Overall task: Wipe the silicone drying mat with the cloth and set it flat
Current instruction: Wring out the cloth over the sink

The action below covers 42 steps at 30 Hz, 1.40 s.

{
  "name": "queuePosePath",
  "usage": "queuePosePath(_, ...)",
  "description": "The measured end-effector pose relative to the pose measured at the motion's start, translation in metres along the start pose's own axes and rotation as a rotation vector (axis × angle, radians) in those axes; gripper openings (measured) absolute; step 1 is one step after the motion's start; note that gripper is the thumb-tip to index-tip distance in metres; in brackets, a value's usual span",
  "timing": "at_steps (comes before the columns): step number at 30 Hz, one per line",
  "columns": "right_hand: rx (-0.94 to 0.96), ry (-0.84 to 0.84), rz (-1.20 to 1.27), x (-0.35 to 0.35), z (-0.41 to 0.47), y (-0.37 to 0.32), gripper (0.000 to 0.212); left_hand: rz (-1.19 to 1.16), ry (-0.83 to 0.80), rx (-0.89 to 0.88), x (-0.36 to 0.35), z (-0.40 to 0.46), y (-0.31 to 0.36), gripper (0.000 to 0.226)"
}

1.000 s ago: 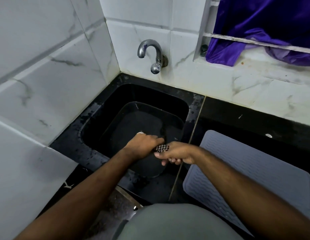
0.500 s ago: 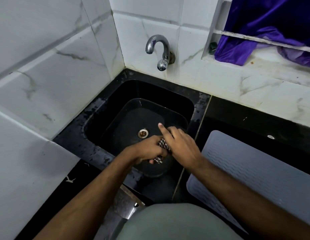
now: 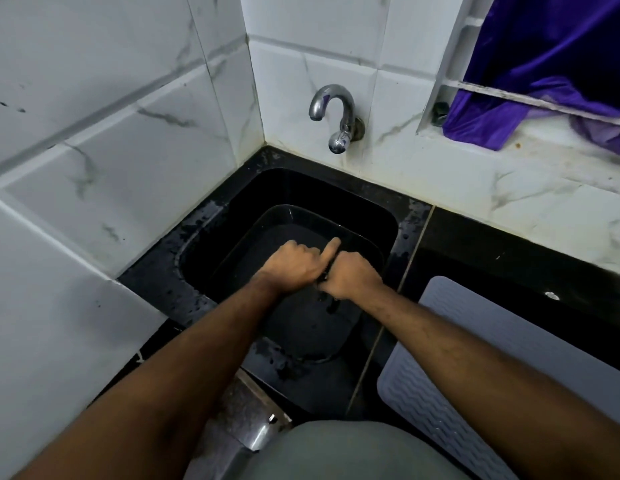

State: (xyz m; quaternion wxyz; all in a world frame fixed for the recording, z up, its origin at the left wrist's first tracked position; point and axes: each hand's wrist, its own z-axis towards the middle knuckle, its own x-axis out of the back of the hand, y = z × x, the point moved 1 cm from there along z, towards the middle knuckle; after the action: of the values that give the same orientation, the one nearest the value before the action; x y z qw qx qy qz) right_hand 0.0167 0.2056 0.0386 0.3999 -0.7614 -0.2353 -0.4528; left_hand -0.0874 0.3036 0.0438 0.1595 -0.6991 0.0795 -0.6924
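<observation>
Stage: wringing, wiping not begun | left hand (image 3: 294,266) and right hand (image 3: 350,277) fisted together around dark, mostly hidden cloth (image 3: 324,276) over black sink (image 3: 204,237) | grey ribbed silicone mat (image 3: 509,344) lay flat on counter, 4 o'clock of hands, untouched

Grey ribbed mat (image 3: 530,344), black sink (image 3: 211,258)

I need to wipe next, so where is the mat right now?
In the head view the mat lies on the black counter at lower right, just right of the sink, partly under the right forearm.
</observation>
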Motion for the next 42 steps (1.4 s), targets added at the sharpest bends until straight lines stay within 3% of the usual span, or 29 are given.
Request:
queuePosePath(3, -0.009, -0.111, 0.25, -0.002, 0.0, 0.0, 0.048, 0.069, 0.094, -0.171, 0.006, -0.003, -0.015, 0.059)
queuePosePath(10, -0.294, -0.57, 1.216, -0.008, -0.031, -0.009, 0.027, 0.147, 0.201, -0.471, 0.025, 0.013, -0.036, 0.052)
queuePosePath(12, -0.321, -0.724, 1.376, -0.01, -0.033, -0.008, 0.026, 0.138, 0.21, -0.509, 0.031, 0.015, -0.036, 0.046)
queuePosePath(15, -0.296, -0.821, 1.433, -0.015, -0.033, 0.002, 0.024, 0.087, 0.181, -0.504, 0.031, 0.014, -0.026, 0.028)
queuePosePath(17, -0.273, -0.793, 1.309, -0.013, -0.033, 0.011, 0.027, 0.056, 0.122, -0.458, 0.025, 0.013, -0.017, 0.017)
queuePosePath(19, -0.227, -0.634, 1.006, -0.006, -0.031, 0.018, 0.034, -0.027, -0.003, -0.357, 0.023, 0.012, -0.01, 0.016)
queuePosePath(22, -0.099, -0.414, 0.693, 0.005, -0.026, 0.025, 0.044, -0.261, -0.329, -0.063, 0.025, 0.01, 0.001, 0.028)
queuePosePath(23, -0.042, -0.372, 0.613, 0.006, -0.025, 0.026, 0.057, -0.351, -0.387, 0.045, 0.024, 0.008, 0.003, 0.031)
queuePosePath(25, 0.042, -0.205, 0.371, 0.004, -0.028, 0.031, 0.089, -0.53, -0.408, 0.235, 0.022, 0.002, 0.003, 0.032)
queuePosePath(28, 0.205, 0.174, 0.26, -0.004, -0.05, 0.031, 0.103, -0.918, -0.402, 0.435, 0.018, -0.008, -0.001, 0.031)
queuePosePath(30, 0.341, 0.259, 0.111, -0.014, -0.064, 0.03, 0.113, -1.232, -0.425, 0.495, 0.023, -0.013, 0.004, 0.032)
queuePosePath(32, 0.357, 0.321, -0.001, -0.022, -0.07, 0.03, 0.116, -1.351, -0.475, 0.502, 0.033, -0.014, 0.017, 0.033)
queuePosePath(35, 0.304, 0.36, -0.054, -0.015, -0.063, 0.027, 0.104, -1.334, -0.542, 0.5, 0.041, -0.013, 0.039, 0.027)
queuePosePath(38, 0.318, 0.275, -0.274, -0.001, -0.05, 0.026, 0.057, -1.246, -0.539, 0.559, 0.037, -0.01, 0.049, 0.026)
queuePosePath(40, 0.32, 0.203, -0.41, 0.0, -0.042, 0.026, 0.031, -1.041, -0.555, 0.61, 0.032, -0.008, 0.051, 0.04)
queuePosePath(42, 0.311, 0.125, -0.477, -0.004, -0.037, 0.025, 0.023, -0.8, -0.536, 0.641, 0.021, -0.007, 0.055, 0.057)
